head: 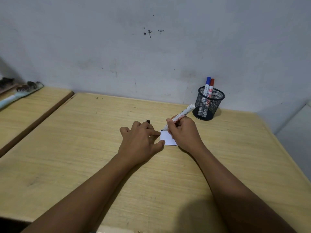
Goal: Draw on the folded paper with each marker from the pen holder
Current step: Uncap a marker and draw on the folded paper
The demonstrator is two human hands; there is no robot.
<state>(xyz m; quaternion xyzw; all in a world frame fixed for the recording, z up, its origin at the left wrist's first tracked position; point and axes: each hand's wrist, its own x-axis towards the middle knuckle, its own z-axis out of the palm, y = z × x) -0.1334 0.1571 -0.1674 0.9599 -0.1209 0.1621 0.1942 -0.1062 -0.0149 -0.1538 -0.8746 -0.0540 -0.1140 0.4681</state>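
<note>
A small white folded paper (167,138) lies on the wooden desk (84,148) between my hands. My right hand (184,132) grips a white uncapped marker (180,115), its black tip touching the paper's far left corner. My left hand (140,140) rests on the desk with finger and thumb pressing the paper's left edge, and a dark cap (148,121) pokes out above its fingers. A black mesh pen holder (208,103) stands at the back right with a blue-capped marker (207,84) and a red-capped marker (211,86) upright in it.
A grey stained wall (151,47) runs directly behind the desk. A second wooden desk (30,106) adjoins on the left, with a light-blue item and feathery dark things (25,89) at its far end. A white surface (296,128) stands to the right.
</note>
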